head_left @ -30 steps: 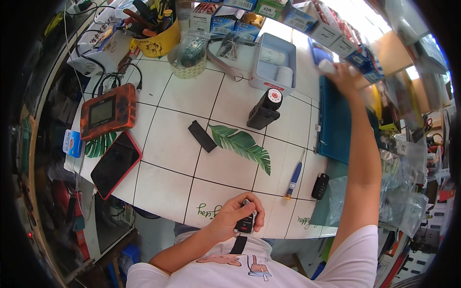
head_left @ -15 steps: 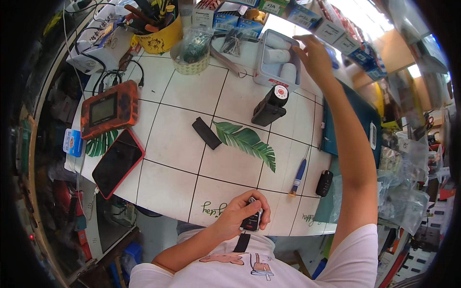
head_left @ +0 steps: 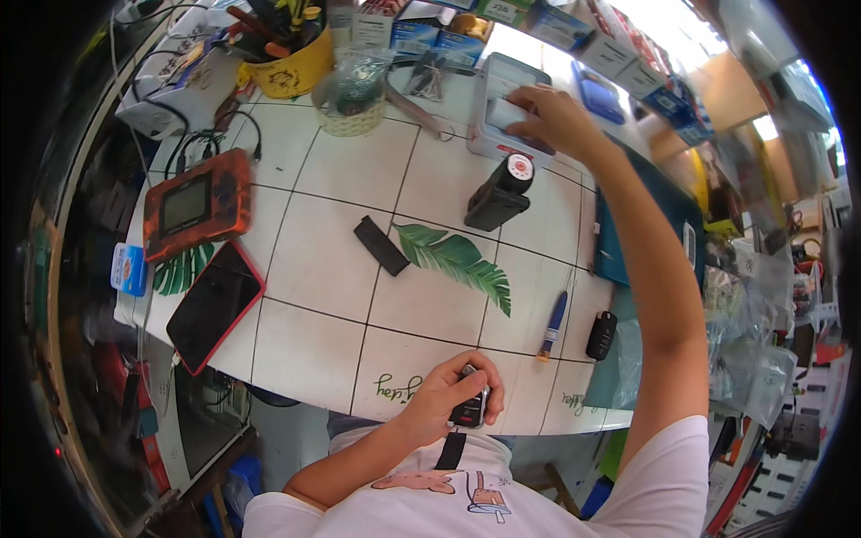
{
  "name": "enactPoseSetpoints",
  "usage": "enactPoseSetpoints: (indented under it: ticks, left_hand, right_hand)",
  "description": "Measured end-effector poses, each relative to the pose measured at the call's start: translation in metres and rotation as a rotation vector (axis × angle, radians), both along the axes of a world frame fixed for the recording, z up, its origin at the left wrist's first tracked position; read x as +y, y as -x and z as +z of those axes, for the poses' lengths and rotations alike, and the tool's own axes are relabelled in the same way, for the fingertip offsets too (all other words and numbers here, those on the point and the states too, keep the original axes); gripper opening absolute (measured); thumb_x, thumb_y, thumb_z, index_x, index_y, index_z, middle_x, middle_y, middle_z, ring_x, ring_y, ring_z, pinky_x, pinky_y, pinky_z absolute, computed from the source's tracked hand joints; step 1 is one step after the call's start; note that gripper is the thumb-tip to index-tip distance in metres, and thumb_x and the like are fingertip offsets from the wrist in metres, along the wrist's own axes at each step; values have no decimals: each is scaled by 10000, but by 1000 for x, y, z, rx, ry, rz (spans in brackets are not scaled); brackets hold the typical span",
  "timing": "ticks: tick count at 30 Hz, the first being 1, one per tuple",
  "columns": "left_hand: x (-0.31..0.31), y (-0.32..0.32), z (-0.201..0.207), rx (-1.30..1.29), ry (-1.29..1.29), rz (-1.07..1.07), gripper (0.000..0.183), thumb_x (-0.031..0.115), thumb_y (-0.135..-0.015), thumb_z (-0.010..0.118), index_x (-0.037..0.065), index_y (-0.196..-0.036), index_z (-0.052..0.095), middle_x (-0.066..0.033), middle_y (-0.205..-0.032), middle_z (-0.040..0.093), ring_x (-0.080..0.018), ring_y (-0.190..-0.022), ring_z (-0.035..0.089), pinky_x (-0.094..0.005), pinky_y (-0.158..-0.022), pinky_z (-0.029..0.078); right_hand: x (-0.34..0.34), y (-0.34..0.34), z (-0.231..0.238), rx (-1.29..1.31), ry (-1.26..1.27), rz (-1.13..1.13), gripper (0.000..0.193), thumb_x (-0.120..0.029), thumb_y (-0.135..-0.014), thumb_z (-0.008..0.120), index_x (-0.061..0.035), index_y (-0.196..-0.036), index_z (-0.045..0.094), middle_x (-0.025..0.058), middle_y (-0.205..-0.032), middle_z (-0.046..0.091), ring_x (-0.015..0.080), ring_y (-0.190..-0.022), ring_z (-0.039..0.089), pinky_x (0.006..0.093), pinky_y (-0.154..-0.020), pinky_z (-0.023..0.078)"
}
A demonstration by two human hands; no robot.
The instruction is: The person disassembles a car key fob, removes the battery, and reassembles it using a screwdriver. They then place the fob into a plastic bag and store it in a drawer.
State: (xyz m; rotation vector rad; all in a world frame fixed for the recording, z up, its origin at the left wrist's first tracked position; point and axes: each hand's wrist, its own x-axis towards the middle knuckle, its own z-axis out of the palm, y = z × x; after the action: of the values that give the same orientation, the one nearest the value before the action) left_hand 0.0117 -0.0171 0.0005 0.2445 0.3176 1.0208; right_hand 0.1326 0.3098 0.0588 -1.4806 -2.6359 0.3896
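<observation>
My left hand (head_left: 456,393) is near the table's front edge, closed around a car key fob (head_left: 468,412) with dark buttons, a red one and a silvery rim. My right hand (head_left: 558,121) reaches into a clear plastic box (head_left: 490,143) at the far side. Its thumb and fingers are bent round a white cylinder (head_left: 506,117), whose exact kind I cannot make out; the hand hides part of the box. In front of the box stands a black device (head_left: 498,199) with a white round top. A black flip car key (head_left: 602,335) and a blue screwdriver (head_left: 555,325) lie at the right.
On the left lie an orange-and-black handheld device (head_left: 195,204) with a screen and a red-edged phone (head_left: 215,307). A black strip-shaped piece (head_left: 381,246) lies mid-table. Behind stand a yellow tool bucket (head_left: 291,73) and a round basket (head_left: 352,118). A teal case (head_left: 659,215) lies right.
My right hand has moved from the box's right rim leftward and down into it, its fingers now round a white cylinder. My left hand keeps the key fob in place.
</observation>
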Motion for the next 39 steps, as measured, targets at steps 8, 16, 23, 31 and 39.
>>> enactPoseSetpoints:
  ticks: [8,16,23,31,39]
  left_hand:
    - [-2,-3,-4,-40,-9,76,177,180,-924,486,3,-911,485,-153,-743,554,-212,-665,536,-310,-593,464]
    - [0,-1,4,108,30,4,250,286,-909,512,45,-864,458,-146,-701,533,-205,-551,527,-391,-685,408]
    - [-1,1,0,52,41,-4,224,246,-916,506,24,-908,479,-127,-746,561,-214,-653,558,-379,-745,424]
    - [2,0,5,143,46,-15,251,288,-910,515,46,-860,469,-142,-704,545,-201,-568,543,-399,-752,423]
    - [-3,-1,-2,29,37,7,209,217,-911,520,11,-913,485,-128,-769,567,-195,-663,550,-363,-748,444]
  right_hand:
    - [8,-48,-18,104,-613,39,328,-263,-780,646,-62,-1032,588,106,-1021,597,280,-982,549,391,-879,407]
    - [97,-196,-58,-313,-669,-485,483,-244,-852,482,-41,-1285,414,188,-1315,425,336,-1240,371,474,-996,316]
    - [99,-200,-46,-509,-628,-586,353,-135,-858,433,-43,-1188,519,190,-1240,495,346,-1120,499,464,-919,406]
    - [74,-190,-52,-404,-789,-576,387,-160,-862,460,-145,-1247,501,171,-1250,486,353,-998,578,425,-849,477]
    - [101,-215,-51,-349,-412,-600,425,-352,-827,541,-207,-1224,497,130,-1094,618,301,-996,598,421,-856,463]
